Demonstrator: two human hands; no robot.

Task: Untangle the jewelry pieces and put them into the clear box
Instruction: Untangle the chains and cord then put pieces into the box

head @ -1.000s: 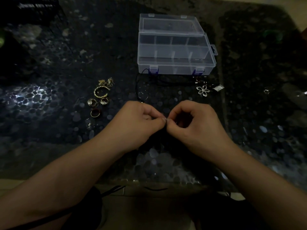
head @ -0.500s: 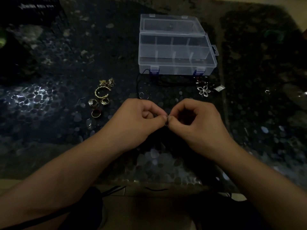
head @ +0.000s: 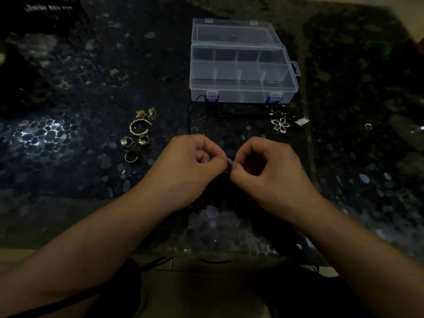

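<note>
Both hands, left hand (head: pixel 183 171) and right hand (head: pixel 270 177), pinch one small dark jewelry piece (head: pixel 229 162) in their fingers; three gold rings (head: pixel 135 145) sit desk-left, one open clear plastic box (head: pixel 241 70) near the far edge.

A dark pebble-patterned table (head: pixel 68 171) fills the view. A black wire basket (head: pixel 49 10) sits at eleven o'clock; something green (head: pixel 376 48), too dim to identify, lies at two o'clock
</note>
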